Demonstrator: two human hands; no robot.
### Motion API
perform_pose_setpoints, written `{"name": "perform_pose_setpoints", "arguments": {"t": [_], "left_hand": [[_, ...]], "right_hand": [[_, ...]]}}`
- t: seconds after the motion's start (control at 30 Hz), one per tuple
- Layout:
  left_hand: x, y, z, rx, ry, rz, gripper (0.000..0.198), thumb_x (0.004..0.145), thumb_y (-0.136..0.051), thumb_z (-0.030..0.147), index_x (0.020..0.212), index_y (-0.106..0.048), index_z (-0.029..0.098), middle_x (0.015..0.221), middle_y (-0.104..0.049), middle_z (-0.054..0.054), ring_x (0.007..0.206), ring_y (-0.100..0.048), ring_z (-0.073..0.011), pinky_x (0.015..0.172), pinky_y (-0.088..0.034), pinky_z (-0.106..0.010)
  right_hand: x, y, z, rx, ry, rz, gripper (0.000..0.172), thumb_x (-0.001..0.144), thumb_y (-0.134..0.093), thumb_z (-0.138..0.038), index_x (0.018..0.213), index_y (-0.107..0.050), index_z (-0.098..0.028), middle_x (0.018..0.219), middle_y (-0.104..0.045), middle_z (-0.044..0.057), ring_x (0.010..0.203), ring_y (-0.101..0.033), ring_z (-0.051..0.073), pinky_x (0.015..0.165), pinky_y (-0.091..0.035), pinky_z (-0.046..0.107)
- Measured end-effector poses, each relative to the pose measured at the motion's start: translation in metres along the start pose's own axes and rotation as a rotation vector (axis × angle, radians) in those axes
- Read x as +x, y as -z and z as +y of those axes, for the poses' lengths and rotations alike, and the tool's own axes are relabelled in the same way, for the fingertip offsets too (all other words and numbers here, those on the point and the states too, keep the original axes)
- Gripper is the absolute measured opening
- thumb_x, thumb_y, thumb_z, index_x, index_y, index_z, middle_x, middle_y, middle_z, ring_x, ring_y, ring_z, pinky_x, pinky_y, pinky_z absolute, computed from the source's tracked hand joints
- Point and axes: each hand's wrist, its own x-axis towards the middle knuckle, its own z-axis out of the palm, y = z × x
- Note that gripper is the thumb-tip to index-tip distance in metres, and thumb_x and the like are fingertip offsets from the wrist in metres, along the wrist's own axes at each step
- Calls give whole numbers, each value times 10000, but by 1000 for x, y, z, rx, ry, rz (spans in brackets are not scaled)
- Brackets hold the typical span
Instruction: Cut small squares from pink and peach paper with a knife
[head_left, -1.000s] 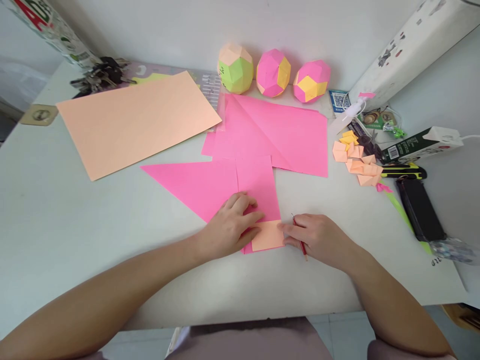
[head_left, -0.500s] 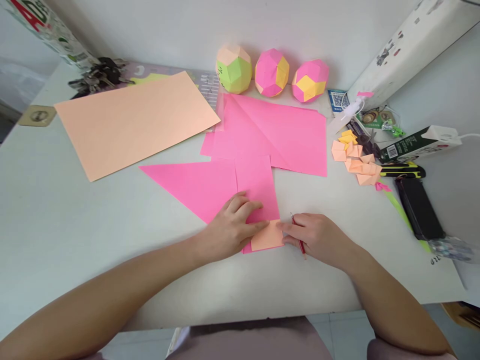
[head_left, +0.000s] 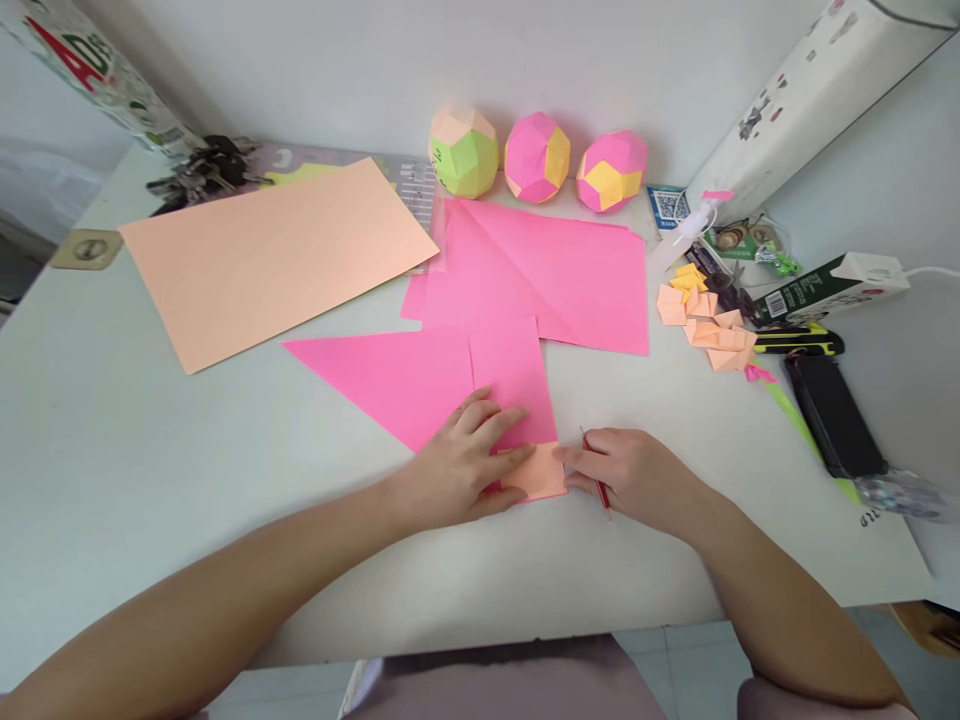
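A small peach paper rectangle (head_left: 543, 472) lies over the lower corner of a pink paper sheet (head_left: 375, 372). Across both papers my left hand (head_left: 469, 460) lies with its fingers spread, thumb and index finger on the peach piece. My right hand (head_left: 630, 475) pinches a thin red pen (head_left: 601, 488), and its fingertips touch the peach piece's right edge. The pen's pointed tip faces away from me.
More pink sheets (head_left: 585, 280) lie behind, with a large peach sheet (head_left: 277, 265) to the left. Three faceted paper balls (head_left: 537, 158) stand by the wall. Folded paper pieces (head_left: 712, 325), a utility knife (head_left: 799, 341) and a black case (head_left: 836, 415) sit at right.
My left thumb has moved onto the peach piece's lower left part. My right hand stays at its right edge with the pen. The view has shifted slightly.
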Motion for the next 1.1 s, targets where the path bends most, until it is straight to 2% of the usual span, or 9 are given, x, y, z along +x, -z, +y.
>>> {"name": "perform_pose_setpoints", "arguments": {"t": [0.5,0.63,0.87,1.1], "left_hand": [[0,-1,1,18,-1,22,319,839,-612,401,1090,-626,204,1254,-513,-134,1093,-460,-281,1015,-372,-612],[1,-1,2,13,-25,40,321,844,-609,380,1082,-636,166,1242,-509,-162,1081,-453,-286,1015,-374,-609],[1,-1,2,21,-18,42,312,841,-611,389,1085,-629,195,1254,-507,-139,1082,-455,-279,1013,-379,-608],[2,0,2,18,-34,55,309,844,-613,373,1069,-635,162,1241,-504,-158,1075,-453,-281,1014,-382,-603]], "right_hand": [[-2,-4,2,25,-38,5,263,910,-420,-135,805,-660,-151,597,-333,-44,524,-273,96,491,-244,216],[-2,-4,2,29,-44,-5,251,914,-430,-148,831,-666,-151,603,-341,-41,531,-283,97,499,-244,217],[-1,-3,2,42,-48,4,258,892,-420,-113,790,-655,-147,603,-307,-45,522,-251,94,488,-234,211],[-1,-3,2,48,-53,0,255,895,-419,-120,790,-650,-147,606,-312,-45,525,-258,94,487,-234,216]]}}
